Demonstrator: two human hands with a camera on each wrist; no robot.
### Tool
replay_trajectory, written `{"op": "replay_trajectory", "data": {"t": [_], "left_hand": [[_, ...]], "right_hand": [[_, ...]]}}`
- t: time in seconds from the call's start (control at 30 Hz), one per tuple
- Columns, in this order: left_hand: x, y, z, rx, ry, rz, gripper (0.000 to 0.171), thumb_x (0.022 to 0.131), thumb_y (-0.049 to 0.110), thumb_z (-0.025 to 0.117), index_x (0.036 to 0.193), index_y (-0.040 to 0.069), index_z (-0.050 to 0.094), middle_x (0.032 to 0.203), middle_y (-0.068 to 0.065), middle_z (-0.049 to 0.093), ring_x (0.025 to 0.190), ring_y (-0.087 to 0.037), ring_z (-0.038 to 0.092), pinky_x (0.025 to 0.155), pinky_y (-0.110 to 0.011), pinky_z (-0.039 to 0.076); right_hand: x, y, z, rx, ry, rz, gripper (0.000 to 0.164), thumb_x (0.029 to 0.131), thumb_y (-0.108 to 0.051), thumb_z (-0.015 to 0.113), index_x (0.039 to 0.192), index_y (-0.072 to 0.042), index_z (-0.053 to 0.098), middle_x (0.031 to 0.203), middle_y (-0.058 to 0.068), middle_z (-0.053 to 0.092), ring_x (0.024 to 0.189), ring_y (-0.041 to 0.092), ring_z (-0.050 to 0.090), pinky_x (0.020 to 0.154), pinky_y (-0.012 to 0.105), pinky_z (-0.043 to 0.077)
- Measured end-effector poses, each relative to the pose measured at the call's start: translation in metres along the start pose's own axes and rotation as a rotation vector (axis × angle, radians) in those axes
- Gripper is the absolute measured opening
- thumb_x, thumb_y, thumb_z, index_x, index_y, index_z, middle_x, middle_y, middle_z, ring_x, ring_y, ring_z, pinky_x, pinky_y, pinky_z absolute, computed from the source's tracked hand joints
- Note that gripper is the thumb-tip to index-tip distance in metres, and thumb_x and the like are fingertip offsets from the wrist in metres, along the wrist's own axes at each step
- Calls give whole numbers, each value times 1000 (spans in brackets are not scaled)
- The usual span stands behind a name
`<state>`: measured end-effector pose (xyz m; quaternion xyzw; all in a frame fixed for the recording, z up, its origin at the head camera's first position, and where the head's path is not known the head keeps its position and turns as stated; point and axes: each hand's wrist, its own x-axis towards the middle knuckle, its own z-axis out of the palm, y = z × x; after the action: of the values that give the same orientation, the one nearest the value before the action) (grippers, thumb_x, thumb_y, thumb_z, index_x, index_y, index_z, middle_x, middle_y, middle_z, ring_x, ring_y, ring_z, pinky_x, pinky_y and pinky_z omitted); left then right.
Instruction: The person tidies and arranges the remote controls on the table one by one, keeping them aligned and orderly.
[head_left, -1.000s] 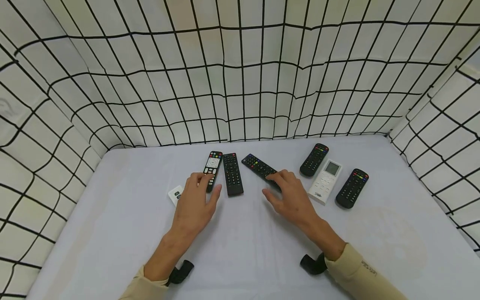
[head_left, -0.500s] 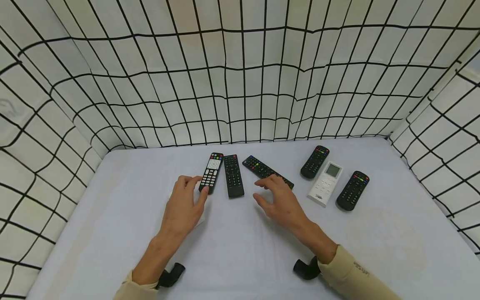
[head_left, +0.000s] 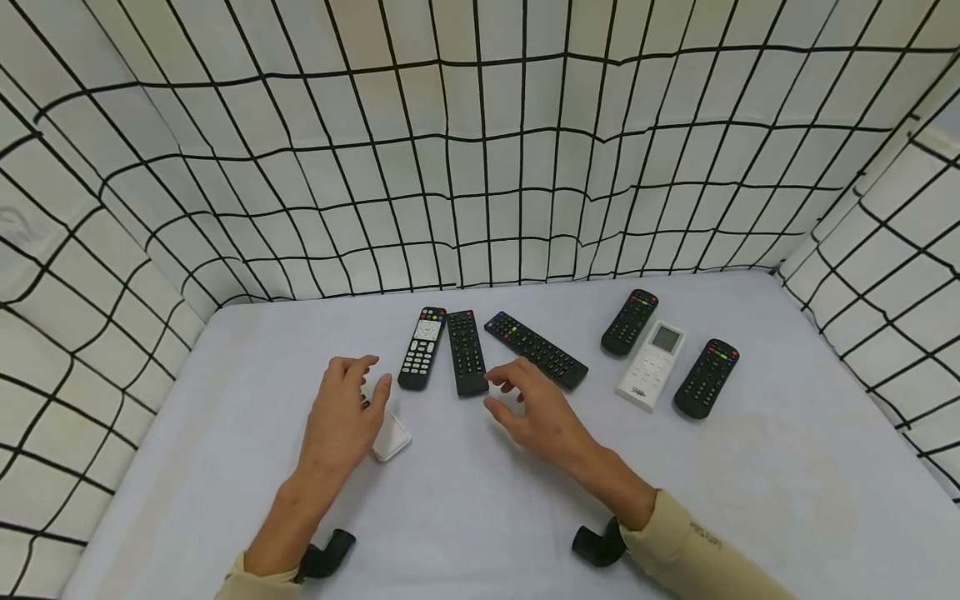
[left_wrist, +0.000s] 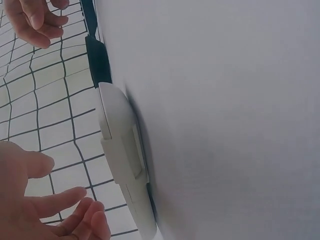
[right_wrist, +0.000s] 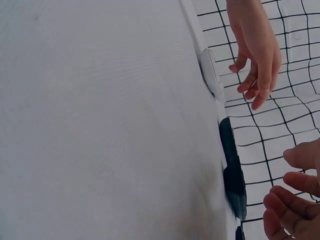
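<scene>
In the head view my left hand (head_left: pixel 341 421) hovers with loosely bent fingers over a small white remote control (head_left: pixel 392 437), partly hiding it. A gap shows between that hand and the white remote (left_wrist: pixel 122 135) in the left wrist view. Just beyond lies a black remote with white keys (head_left: pixel 422 348). Beside it is a plain black remote (head_left: pixel 467 354), lying nearly straight. My right hand (head_left: pixel 543 421) is held just in front of a slanting black remote (head_left: pixel 536 350), fingers bent and gripping nothing. Its fingertips come close to the plain black remote's lower end.
To the right lie a black remote (head_left: pixel 629 322), a white air-conditioner remote with a screen (head_left: pixel 651 365) and another black remote (head_left: pixel 707 379). Black netting (head_left: pixel 487 158) over white sheeting rises behind and at both sides of the white-covered table (head_left: pixel 480 517).
The left hand has left the black remote with white keys, moving left and nearer. The right hand has come off the slanting remote and shifted left. Both remotes now lie angled slightly differently.
</scene>
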<state>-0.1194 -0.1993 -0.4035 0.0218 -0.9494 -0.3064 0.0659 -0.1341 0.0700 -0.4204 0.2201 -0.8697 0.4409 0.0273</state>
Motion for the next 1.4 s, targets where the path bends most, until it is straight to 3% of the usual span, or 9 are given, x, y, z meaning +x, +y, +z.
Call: {"op": "replay_trajectory", "data": {"t": [0.13,0.73,0.93,1.4], "left_hand": [[1,-7,-4,-4,-7,-23,46,109,28,50,148,3,52,134,-18,52,123,-36,58,97,-50,51],[11,-32,-18,-18,-7,-115,51,106,25,56,149,-1,50,134,-23,53,116,-38,58,83,-39,47],[11,-41,-19,-40,-35,-157,53,105,24,57,150,-2,48,135,-25,51,118,-39,57,86,-40,47],[17,-53,-19,-69,-98,-187,61,103,23,61,152,-8,41,132,-31,50,121,-43,55,97,-51,48]], "right_hand": [[0,-2,5,37,-30,-17,31,97,-11,74,126,-4,66,116,12,68,104,23,66,86,36,58],[8,-15,30,122,-114,-71,32,96,-4,72,126,2,63,118,16,66,98,21,68,88,27,59],[6,-17,40,148,-147,-58,31,96,-2,71,126,3,63,115,16,65,98,22,69,89,27,59],[8,-26,56,143,-229,12,32,97,-4,71,127,0,63,116,12,65,98,21,67,83,22,56]]}}
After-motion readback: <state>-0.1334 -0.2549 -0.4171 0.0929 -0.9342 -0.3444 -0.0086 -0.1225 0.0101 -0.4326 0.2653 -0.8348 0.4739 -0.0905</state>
